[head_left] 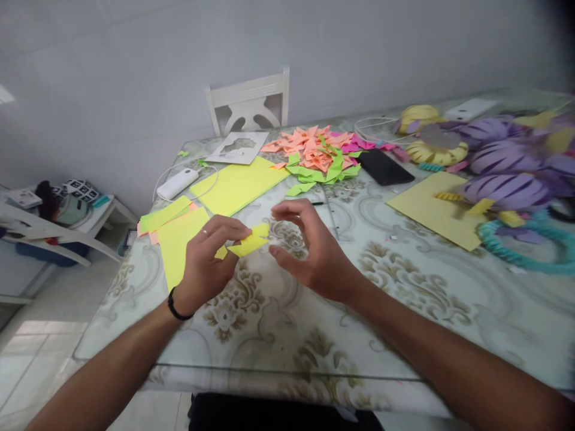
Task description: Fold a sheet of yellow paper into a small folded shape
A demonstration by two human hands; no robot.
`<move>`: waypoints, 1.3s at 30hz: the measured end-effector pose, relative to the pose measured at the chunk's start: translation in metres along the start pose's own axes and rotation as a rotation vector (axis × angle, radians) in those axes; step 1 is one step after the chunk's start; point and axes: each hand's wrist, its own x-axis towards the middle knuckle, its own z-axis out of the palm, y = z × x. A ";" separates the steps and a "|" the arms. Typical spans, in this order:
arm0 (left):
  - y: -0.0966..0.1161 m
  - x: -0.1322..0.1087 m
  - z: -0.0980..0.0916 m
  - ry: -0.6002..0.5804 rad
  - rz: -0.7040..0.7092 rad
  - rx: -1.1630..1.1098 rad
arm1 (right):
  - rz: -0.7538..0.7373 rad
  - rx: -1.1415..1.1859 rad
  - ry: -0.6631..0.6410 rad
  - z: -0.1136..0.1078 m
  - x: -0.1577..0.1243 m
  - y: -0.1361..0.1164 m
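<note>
A small folded piece of yellow paper is pinched between the thumb and fingers of my left hand, above the table. Part of it is hidden behind those fingers. To its right, my right hand is held with thumb and fingers apart in a curve, and nothing shows between them. Yellow sheets lie beneath and left of my left hand. Beyond both hands lies a larger stack of yellow paper. Folded orange paper pieces form a pile at the back, with folded green pieces along its front.
A black phone lies right of the pile. Purple paper lanterns, a turquoise paper ring and a pale yellow sheet occupy the right side. A white power strip with a cord sits back left. Behind the table stands a white chair.
</note>
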 end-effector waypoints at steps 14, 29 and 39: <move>-0.005 0.000 0.002 -0.016 0.104 -0.081 | 0.439 0.414 -0.175 0.007 0.004 -0.001; -0.004 0.003 0.001 -0.289 -0.557 -0.614 | 0.367 0.238 -0.176 0.005 0.001 0.001; 0.000 0.004 -0.005 -0.416 -0.382 -0.387 | 0.539 0.500 -0.180 0.005 0.004 -0.001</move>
